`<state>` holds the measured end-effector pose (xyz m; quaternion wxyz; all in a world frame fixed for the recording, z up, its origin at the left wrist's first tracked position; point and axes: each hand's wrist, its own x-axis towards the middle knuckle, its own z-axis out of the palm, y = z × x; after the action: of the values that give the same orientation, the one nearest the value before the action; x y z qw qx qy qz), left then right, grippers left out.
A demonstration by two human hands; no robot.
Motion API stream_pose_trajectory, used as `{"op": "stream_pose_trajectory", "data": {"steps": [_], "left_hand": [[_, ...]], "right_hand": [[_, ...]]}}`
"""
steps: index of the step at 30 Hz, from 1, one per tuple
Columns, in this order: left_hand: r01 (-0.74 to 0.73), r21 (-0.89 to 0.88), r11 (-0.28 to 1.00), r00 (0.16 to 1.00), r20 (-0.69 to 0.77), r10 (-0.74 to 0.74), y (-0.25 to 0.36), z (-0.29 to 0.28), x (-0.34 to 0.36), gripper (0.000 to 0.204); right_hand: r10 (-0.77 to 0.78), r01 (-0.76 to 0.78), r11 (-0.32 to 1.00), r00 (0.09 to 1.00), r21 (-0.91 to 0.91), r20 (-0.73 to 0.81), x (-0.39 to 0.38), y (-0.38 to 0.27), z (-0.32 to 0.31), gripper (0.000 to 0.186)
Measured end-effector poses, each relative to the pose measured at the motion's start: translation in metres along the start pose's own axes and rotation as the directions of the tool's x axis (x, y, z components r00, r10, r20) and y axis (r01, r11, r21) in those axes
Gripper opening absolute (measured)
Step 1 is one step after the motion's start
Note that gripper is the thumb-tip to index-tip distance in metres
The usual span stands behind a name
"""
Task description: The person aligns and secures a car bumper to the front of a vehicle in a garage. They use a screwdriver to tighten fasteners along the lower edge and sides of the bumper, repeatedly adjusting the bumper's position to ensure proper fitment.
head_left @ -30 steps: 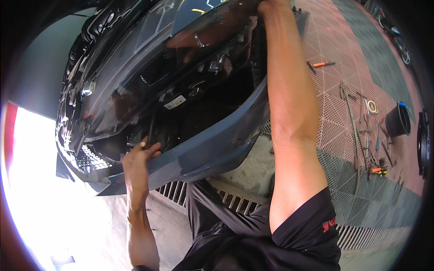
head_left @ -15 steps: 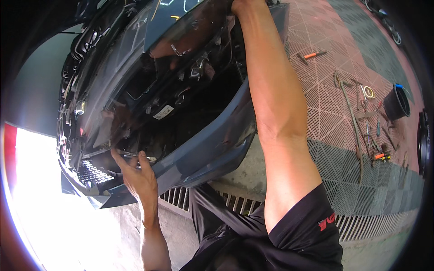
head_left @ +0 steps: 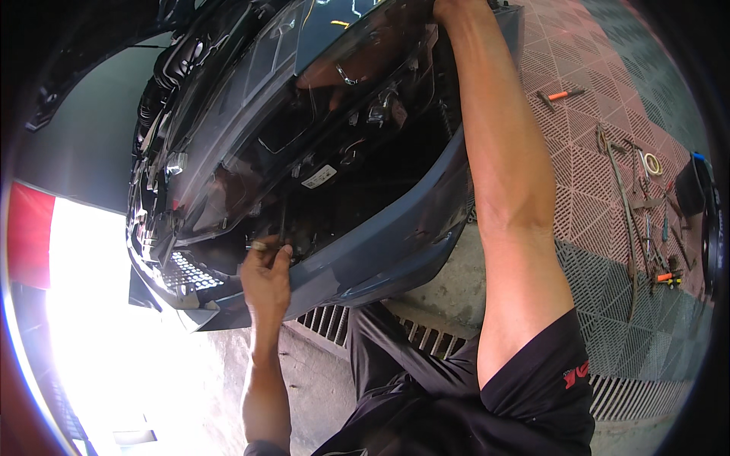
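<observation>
My left hand [head_left: 266,285] is at the near lower end of a dark opening in a car's front, just inside the blue-grey bumper [head_left: 380,220]. Its fingers are curled in toward the thumb; a small pale and shiny piece shows at the fingertips, too small to name. Along the far side of the opening lies a large glossy headlight [head_left: 262,114], with a white label [head_left: 318,176] on its dark housing. My right arm stretches forward past the bumper's right end. Of my right hand [head_left: 455,9] only the wrist side shows at the upper edge; its fingers are hidden.
On the tiled grating at right lie an orange-handled hammer [head_left: 561,96], a roll of tape [head_left: 652,163], a long bar [head_left: 625,220] and several hand tools. A black bucket [head_left: 690,190] stands beyond them. A metal drain grate [head_left: 327,323] runs below the bumper.
The whole view has shifted, so the car and tools appear farther right. My left hand's fingers, stretched out before, are now curled together. My right arm remains extended forward.
</observation>
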<state>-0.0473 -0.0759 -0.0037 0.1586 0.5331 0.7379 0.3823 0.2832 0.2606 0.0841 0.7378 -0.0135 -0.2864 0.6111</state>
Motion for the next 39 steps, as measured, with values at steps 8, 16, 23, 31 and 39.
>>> {"op": "stream_pose_trajectory", "data": {"steps": [8, 16, 23, 31, 39], "left_hand": [[-0.27, 0.775, 0.571, 0.92, 0.033, 0.391, 0.019, -0.002, -0.012, 0.036], [0.018, -0.08, 0.997, 0.989, 0.147, -0.006, 0.002, -0.033, 0.005, 0.042], [0.144, -0.181, 0.973, 0.98, -0.109, -0.165, 0.003, -0.003, -0.002, 0.06], [0.148, -0.411, 0.899, 0.927, -0.26, -0.272, 0.017, 0.015, -0.008, 0.084], [-0.046, -0.007, 0.999, 0.97, -0.24, 0.043, -0.007, 0.007, -0.003, 0.035]], "right_hand": [[-0.025, 0.024, 0.999, 0.999, -0.041, -0.021, 0.003, -0.008, -0.006, 0.044], [-0.024, 0.022, 0.999, 0.999, -0.04, -0.046, 0.005, -0.008, -0.007, 0.045], [-0.005, 0.003, 1.0, 0.998, -0.029, -0.057, 0.006, -0.002, -0.001, 0.045], [0.005, -0.013, 0.998, 0.993, -0.063, -0.116, -0.003, -0.005, 0.0, 0.046], [0.013, -0.016, 0.999, 0.994, -0.031, -0.111, 0.003, -0.004, -0.004, 0.045]]}}
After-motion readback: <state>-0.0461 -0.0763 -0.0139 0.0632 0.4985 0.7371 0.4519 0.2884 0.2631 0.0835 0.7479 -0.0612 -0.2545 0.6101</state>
